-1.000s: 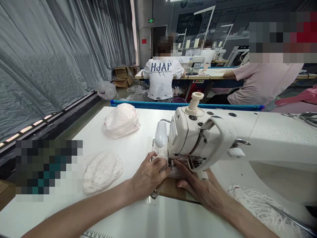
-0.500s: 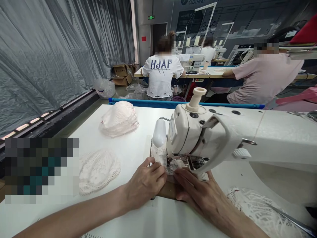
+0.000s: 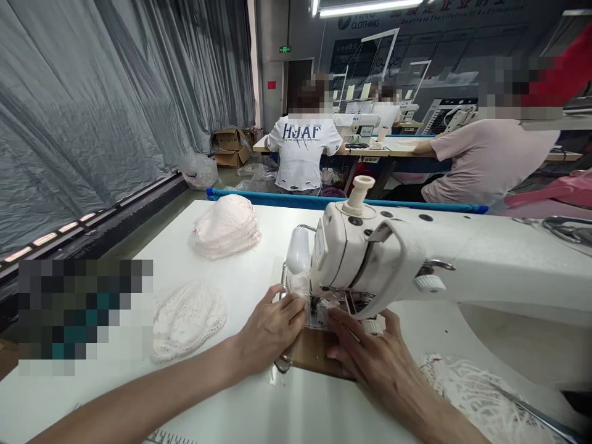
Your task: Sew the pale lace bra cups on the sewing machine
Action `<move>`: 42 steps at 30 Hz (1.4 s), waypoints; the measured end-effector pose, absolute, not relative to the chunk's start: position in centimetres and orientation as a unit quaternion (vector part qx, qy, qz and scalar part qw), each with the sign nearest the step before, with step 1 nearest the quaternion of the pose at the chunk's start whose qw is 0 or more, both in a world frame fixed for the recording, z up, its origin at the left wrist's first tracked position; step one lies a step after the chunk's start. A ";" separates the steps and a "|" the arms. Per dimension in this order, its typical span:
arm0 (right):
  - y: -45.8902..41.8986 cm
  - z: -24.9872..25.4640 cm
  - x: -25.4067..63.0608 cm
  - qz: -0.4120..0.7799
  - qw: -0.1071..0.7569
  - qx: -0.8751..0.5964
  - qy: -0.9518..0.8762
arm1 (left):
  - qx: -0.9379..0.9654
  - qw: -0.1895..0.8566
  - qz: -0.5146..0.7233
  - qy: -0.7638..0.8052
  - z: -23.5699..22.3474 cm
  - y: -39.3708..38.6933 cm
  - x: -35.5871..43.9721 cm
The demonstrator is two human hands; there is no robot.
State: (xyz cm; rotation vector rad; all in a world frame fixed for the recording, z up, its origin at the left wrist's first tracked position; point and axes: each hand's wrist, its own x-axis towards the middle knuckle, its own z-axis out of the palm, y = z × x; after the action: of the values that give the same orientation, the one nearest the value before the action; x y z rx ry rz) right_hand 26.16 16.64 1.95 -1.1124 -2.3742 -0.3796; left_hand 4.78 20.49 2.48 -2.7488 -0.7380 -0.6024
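A piece of white lace fabric (image 3: 298,282) lies under the head of a white sewing machine (image 3: 345,250), around the needle and presser foot. My left hand (image 3: 272,324), fingers bent and closed, grips the lace just left of the foot. On the other side my right hand (image 3: 377,351) has its index and middle fingertips together at the lace's right part; its thumb sits lower, apart from them. Much of the lace is hidden by my fingers and the machine. Below the foot, a brown plate (image 3: 317,354) shows between my hands.
To the left are a stack of pale cups (image 3: 226,228) and flat lace pieces (image 3: 189,317). More lace (image 3: 481,394) lies at right, with metal scissors or tweezers (image 3: 531,407) on it. A ruler edge (image 3: 173,438) shows in front. Co-workers (image 3: 305,151) sit beyond the blue rail (image 3: 277,200).
My hands have shifted slightly up and more of the brown plate and foot area shows. Less lace is visible between my fingers. The camera view has tilted up a little.
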 end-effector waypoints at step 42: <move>8.3 2.6 22.7 -0.089 0.257 -0.289 -0.918 | -0.953 -0.093 -0.116 -0.266 7.5 14.2 3.7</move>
State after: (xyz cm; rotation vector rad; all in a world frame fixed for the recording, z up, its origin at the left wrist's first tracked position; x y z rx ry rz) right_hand 22.73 8.33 2.62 -0.7843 -2.4899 -0.2410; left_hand 3.70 14.23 7.49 -3.1838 -0.8879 -0.3862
